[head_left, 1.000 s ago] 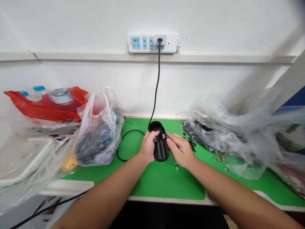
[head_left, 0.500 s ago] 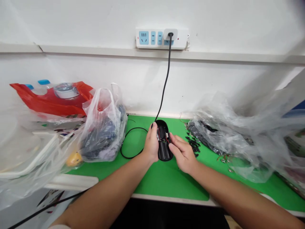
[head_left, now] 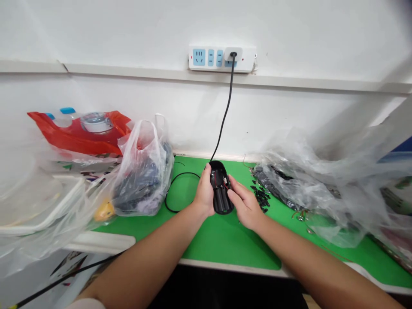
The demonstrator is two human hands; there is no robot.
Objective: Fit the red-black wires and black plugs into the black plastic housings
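A black oval plastic housing (head_left: 221, 198) is held above the green mat (head_left: 231, 242), its open inside facing up. A small white connector (head_left: 225, 180) with thin red wires sits near its right edge. My left hand (head_left: 204, 192) is wrapped round the housing's left side, thumb along the upper edge. On the right side, my right hand (head_left: 245, 201) has thumb and forefinger pinched at the edge beside the connector and wires; what exactly lies between the fingertips is too small to tell.
Small black parts (head_left: 261, 196) lie right of my hands, beside clear plastic bags (head_left: 309, 171). A clear bag (head_left: 141, 180) and red bag (head_left: 77, 135) stand left. A black cable (head_left: 227, 107) hangs from the power strip (head_left: 209, 59); a cable loop (head_left: 167, 193) lies left.
The view has shifted slightly. The housing's inside shows a little more, and my right thumb and fingers remain at its right edge, close to the connector.
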